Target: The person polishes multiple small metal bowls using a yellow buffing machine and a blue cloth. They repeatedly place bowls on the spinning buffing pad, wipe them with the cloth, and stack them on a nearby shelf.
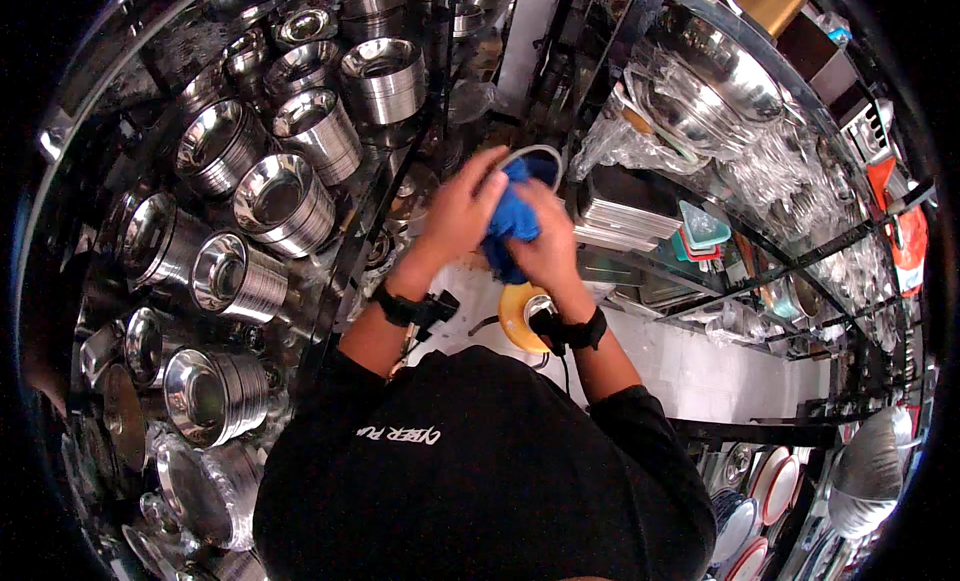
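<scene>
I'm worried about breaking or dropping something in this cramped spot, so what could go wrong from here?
The round pale-rimmed piece might slip, with the blue cloth bunched between the left hand and right hand. The left arm could knock the stacked steel bowls close beside it. The black cable hanging by the right wrist strap might snag.
</scene>
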`<state>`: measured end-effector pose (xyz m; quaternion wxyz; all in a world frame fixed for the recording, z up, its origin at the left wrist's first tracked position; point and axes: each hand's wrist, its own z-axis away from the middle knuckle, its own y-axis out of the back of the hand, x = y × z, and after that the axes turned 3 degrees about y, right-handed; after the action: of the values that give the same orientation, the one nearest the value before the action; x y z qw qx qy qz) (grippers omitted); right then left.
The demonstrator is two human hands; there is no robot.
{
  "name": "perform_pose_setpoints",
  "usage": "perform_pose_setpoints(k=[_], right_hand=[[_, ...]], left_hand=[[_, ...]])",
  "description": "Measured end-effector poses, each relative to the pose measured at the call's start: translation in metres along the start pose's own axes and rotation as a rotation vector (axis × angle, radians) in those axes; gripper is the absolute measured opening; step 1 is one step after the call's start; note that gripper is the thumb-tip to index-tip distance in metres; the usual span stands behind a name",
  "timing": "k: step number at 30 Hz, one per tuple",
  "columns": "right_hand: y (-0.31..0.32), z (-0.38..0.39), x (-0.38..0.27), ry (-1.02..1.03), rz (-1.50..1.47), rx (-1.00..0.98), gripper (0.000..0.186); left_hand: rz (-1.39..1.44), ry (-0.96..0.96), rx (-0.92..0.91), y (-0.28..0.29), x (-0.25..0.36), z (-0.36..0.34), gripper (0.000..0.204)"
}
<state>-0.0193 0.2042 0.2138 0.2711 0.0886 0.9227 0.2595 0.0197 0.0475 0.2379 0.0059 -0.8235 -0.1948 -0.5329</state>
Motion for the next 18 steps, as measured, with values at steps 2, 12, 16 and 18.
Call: perform_pose_setpoints(k=[2, 12, 16, 18], right_hand=[[0.004, 0.004, -0.006, 0.054, -0.121, -0.200, 0.057], [0.084, -0.013, 0.014, -0.063, -0.005, 0.112, 0.058], [0.053, -0.012, 0.020, -0.215, -0.441, 0.101, 0.070], [0.040, 0.002, 0.033, -0.275, -0.460, -0.099, 0.066]], left_hand=[[0.080, -0.008, -0.057, 0.019, -0.006, -0.007, 0.036], [0.892, 0.583, -0.170, 0.024, -0.059, 0.005, 0.036], [0.819, 0.596, -0.464, -0.005, -0.039, 0.013, 0.053], [0.673, 0.458, -0.386, -0.017, -0.039, 0.012, 0.059]])
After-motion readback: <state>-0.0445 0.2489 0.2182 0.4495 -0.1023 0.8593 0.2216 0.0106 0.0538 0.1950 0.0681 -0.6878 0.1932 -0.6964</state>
